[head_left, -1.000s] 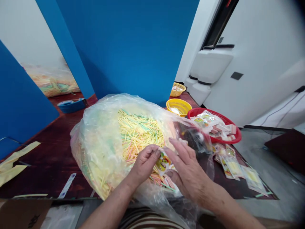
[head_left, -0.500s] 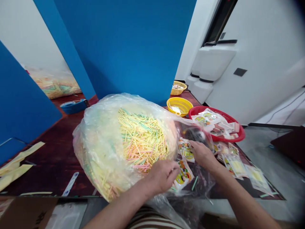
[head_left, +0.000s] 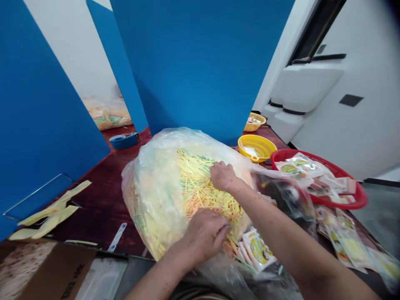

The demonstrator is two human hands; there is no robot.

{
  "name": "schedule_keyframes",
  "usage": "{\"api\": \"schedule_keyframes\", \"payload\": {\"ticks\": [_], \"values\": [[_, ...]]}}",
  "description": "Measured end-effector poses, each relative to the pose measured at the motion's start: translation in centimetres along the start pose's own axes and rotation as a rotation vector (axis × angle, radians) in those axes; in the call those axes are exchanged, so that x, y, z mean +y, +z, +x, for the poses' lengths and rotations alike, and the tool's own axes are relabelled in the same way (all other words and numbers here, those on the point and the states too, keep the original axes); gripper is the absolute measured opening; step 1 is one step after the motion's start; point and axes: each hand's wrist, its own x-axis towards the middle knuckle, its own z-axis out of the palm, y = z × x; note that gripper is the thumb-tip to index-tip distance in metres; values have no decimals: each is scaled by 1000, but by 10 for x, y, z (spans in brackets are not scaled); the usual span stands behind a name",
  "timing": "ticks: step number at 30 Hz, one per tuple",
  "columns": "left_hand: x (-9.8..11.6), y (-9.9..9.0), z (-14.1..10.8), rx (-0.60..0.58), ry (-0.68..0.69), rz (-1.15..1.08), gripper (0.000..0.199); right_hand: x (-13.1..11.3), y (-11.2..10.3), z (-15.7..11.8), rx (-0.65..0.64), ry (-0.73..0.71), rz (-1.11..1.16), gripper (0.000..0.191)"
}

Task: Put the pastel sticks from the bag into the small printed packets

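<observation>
A large clear plastic bag lies on its side on the dark red table, its mouth turned toward me. Inside is a heap of thin pastel sticks, yellow, green, orange and pink. My right hand reaches into the bag, fingers curled on sticks at the heap's right side; its fingertips are partly hidden. At the bag's mouth, my left hand is closed over the near edge of the heap, and I cannot make out what is in it. Printed packets lie to its right, beside loose sticks.
At right, a red basket holds printed packets. Behind it stand a yellow basket and another yellow basket. More packets lie at the right table edge. On the left are a blue tape dispenser and pale yellow strips.
My right hand has moved left from the packets onto the sticks in the bag. The packets by my left hand now sit stacked differently. The view has shifted, so the scene sits further right.
</observation>
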Motion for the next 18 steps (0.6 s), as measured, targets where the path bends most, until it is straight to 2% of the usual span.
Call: {"api": "schedule_keyframes", "payload": {"ticks": [4, 8, 9, 11, 12, 14, 16, 18], "values": [[-14, -8, -1, 179, -88, -100, 20, 4, 6, -1, -15, 17, 1, 27], [-28, -17, 11, 444, -241, -318, 17, 16, -12, -2, 21, 25, 54, 24], [-33, -21, 17, 541, -289, -429, 14, 19, -18, -4, 39, 7, 116, 21], [-42, -29, 32, 703, -382, -681, 13, 23, -29, -9, 24, -77, 375, 14], [-46, -32, 41, 711, -421, -803, 13, 22, -32, -13, -25, -139, 558, 13], [-51, -34, 58, 613, -512, -978, 21, 18, -32, -20, -166, -242, 929, 12], [-53, -31, 72, 523, -571, -1082, 30, 9, -28, -25, -300, -256, 1187, 9], [-54, -25, 82, 599, -591, -1162, 28, -1, -22, -27, -329, -187, 1277, 12]]}}
